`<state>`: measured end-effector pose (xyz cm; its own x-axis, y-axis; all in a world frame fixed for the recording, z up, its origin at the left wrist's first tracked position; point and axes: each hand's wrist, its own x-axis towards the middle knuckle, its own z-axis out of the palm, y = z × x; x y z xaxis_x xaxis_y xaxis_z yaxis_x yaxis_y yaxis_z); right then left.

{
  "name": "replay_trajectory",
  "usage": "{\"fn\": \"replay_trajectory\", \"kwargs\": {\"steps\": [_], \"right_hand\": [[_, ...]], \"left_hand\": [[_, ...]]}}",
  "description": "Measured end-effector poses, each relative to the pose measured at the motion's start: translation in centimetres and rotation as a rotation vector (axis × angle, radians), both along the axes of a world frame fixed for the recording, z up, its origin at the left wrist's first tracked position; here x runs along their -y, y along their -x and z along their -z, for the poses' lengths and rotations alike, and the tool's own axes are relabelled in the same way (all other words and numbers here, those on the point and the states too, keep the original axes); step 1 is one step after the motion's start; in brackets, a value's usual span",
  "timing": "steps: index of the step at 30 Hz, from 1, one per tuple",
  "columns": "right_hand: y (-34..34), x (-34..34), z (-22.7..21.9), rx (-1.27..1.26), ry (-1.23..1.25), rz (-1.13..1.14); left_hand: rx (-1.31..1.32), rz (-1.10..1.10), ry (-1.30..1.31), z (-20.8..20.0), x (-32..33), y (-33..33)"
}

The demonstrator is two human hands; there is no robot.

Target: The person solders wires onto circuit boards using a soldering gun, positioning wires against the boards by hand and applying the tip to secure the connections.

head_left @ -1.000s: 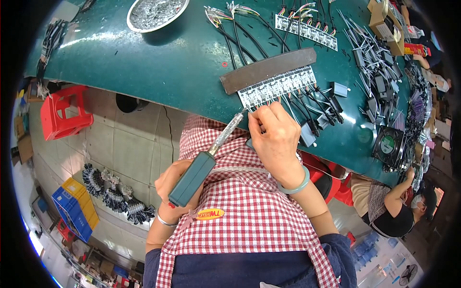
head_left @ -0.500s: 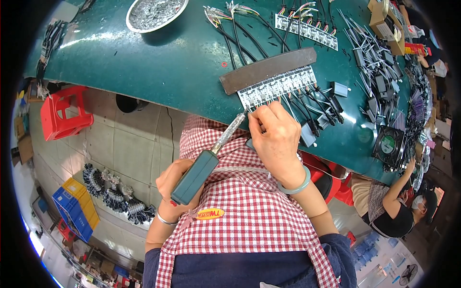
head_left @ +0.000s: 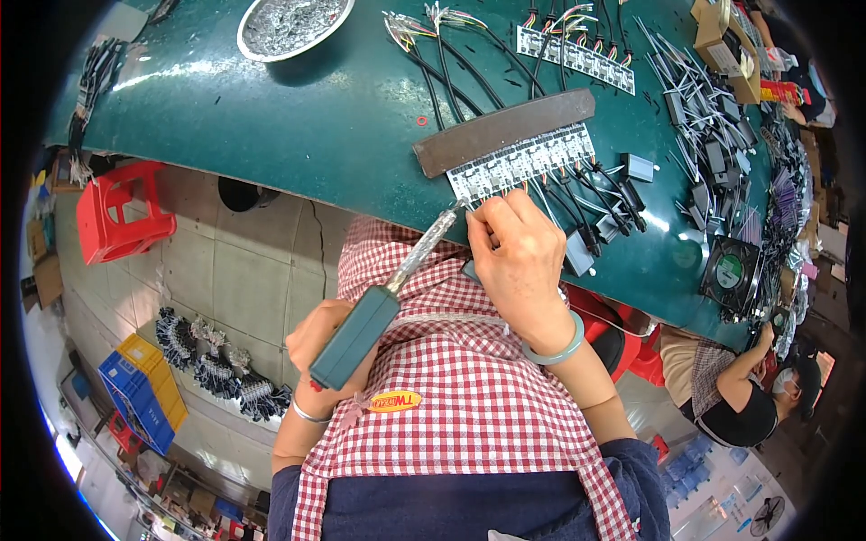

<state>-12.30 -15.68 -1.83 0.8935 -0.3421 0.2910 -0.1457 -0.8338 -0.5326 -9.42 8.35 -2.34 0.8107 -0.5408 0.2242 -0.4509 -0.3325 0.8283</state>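
My left hand [head_left: 317, 341] is wrapped around the green, boxy handle of a soldering iron [head_left: 358, 334]. The iron's foil-covered shaft slants up to the right, and its tip meets the near left corner of a white circuit board strip [head_left: 523, 166]. Just beside that tip, my right hand [head_left: 516, 248] is closed in a pinch on a thin wire, mostly hidden by the fingers. A brown bar [head_left: 505, 132] lies along the strip's far edge. Several black leads [head_left: 577, 194] run from the strip's near edge to small grey boxes [head_left: 579, 252] on the green table.
Behind the strip lies another wired board strip [head_left: 577, 59]. A white bowl of scraps [head_left: 295, 29] stands at the far left. Grey boxes with leads [head_left: 713, 149] pile up at right, near a black fan [head_left: 732, 275]. A co-worker [head_left: 740, 397] sits at the right.
The soldering iron's handle has shifted slightly down and left with my left hand, while its tip stays close to the board's corner. My right hand has barely moved.
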Motion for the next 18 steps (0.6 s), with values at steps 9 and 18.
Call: {"fn": "replay_trajectory", "kwargs": {"steps": [9, 18], "right_hand": [[0.4, -0.1, 0.1, -0.017, 0.004, 0.009], [0.3, 0.2, 0.3, 0.005, 0.001, -0.044]], "left_hand": [[0.057, 0.008, -0.019, -0.5, -0.4, 0.2], [-0.021, -0.207, 0.030, 0.6, -1.2, -1.3]]}}
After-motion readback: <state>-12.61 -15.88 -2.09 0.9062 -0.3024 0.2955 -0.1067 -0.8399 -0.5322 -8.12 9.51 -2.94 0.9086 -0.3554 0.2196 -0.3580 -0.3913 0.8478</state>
